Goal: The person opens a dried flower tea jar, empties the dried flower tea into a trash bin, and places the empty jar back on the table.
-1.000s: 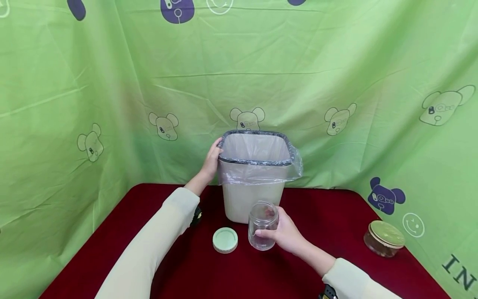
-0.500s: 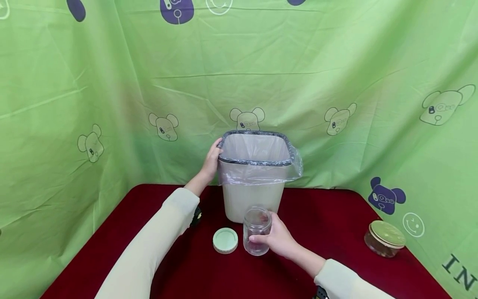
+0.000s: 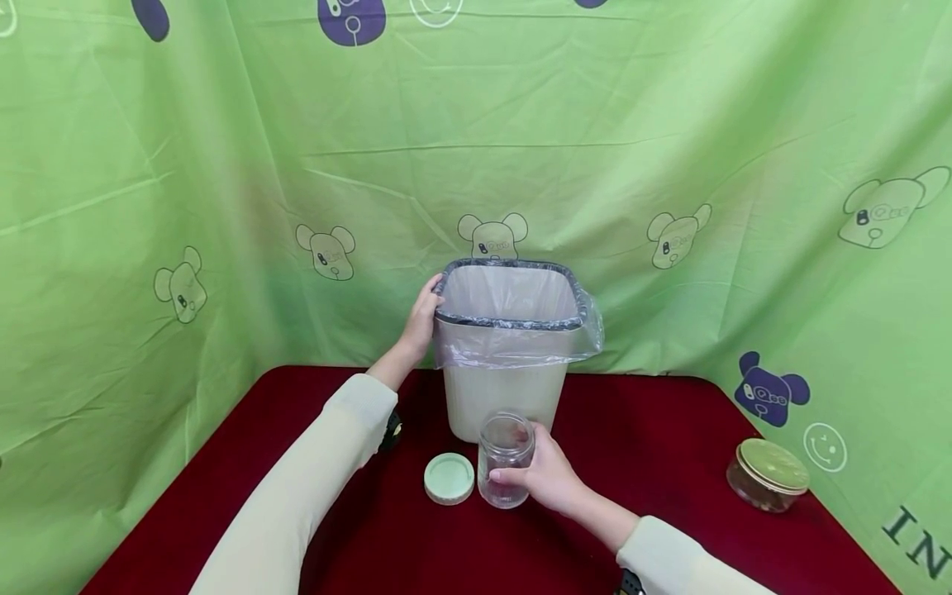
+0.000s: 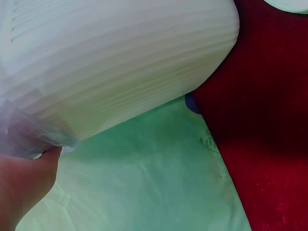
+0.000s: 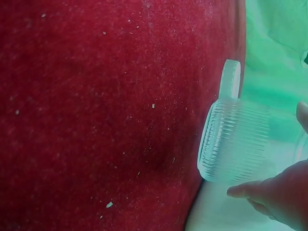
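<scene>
Cream sleeves (image 3: pixel 297 496): smooth, softly creased fabric, both reaching in from the bottom edge, a dark wristband (image 3: pixel 392 431) near each cuff
Red tablecloth (image 3: pixel 416 554): matte, velvety pile, strewn with pale specks (image 5: pixel 109 204) in the right wrist view
Right hand (image 3: pixel 550 479): grasping the clear jar (image 3: pixel 504 450) from its right side, thumb across the near wall, other fingers behind the glass
Jar's shape and place: an upright, open-mouthed cylinder, finely ribbed lengthwise with a smooth neck, held in front of the bin (image 3: pixel 513 397) and just right of the green lid (image 3: pixel 449 478); whether its base touches the cloth is hard to tell
Lid's form: a shallow pale disc with a raised, ridged edge, lying flat
Squat container (image 3: pixel 768 487): round and see-through under a flat gold-toned top, well apart at the table's right
Bin's body: cream, rounded at the corners, narrowing downward, with shallow grooves along its side
Liner (image 3: pixel 483 354): thin, crinkled translucent plastic, folded outward over the dark rim
Left hand (image 3: pixel 420 322): gripping the rim at the bin's left
Backdrop (image 3: pixel 476 124): wrinkled green fabric printed with round-eared animal heads
Since one second ago: right hand and jar have shifted left, nearer the lid; left hand, bin and lid keep their places
</scene>
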`<state>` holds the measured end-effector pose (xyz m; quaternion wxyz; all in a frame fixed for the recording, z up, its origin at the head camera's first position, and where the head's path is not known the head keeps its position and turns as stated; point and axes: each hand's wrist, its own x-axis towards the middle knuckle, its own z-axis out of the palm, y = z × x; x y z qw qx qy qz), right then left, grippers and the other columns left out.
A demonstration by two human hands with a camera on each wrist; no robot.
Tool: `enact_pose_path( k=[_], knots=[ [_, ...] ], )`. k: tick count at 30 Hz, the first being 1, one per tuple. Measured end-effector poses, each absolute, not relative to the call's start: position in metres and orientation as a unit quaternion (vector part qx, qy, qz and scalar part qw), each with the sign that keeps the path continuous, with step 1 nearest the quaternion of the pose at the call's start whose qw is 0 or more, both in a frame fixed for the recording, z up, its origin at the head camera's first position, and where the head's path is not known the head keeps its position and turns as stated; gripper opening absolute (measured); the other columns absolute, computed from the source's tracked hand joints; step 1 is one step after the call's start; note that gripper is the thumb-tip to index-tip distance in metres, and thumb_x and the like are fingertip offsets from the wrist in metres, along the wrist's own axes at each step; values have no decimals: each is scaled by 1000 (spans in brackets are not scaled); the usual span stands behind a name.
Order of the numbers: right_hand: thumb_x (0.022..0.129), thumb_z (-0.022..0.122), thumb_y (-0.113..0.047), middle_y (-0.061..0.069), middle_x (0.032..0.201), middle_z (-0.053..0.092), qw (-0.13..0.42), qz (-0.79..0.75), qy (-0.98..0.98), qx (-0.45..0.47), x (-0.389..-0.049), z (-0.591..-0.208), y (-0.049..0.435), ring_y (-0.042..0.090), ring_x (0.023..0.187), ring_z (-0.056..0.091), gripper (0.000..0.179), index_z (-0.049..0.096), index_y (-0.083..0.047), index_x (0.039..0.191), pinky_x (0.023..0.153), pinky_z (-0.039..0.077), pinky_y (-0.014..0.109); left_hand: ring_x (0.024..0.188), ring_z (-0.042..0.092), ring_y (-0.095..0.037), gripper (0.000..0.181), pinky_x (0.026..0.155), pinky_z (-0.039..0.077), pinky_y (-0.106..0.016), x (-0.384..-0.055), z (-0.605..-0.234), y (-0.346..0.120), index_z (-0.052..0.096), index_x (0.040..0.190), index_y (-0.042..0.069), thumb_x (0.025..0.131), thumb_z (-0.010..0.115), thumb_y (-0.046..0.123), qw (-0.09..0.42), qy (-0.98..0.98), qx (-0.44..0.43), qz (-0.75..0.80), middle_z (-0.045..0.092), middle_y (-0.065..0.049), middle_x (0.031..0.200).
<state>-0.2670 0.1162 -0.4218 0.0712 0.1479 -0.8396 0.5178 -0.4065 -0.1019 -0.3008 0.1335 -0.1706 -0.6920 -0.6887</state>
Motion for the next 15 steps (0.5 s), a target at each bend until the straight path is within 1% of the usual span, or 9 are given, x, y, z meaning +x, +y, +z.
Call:
enact_pose_path(
  k=[6, 15],
  knots=[
    [64, 90, -14, 18, 115, 59, 70, 521, -837, 152, -270, -424, 116, 33, 109, 57, 80, 45, 8, 127, 94, 42, 49, 138, 27, -31, 70, 112, 20, -44, -406, -301, -102, 27, 153, 6, 84, 36, 21, 140, -693, -169, -687, 25, -17, 155],
    [65, 90, -12, 21, 120, 58, 60, 539, -825, 159, -274, -428, 118, 35, 113, 55, 81, 44, 8, 129, 96, 42, 51, 139, 27, -31, 69, 112, 20, -44, -408, -301, -102, 26, 153, 7, 86, 37, 21, 133, -691, -167, -691, 25, -16, 156]
  ],
)
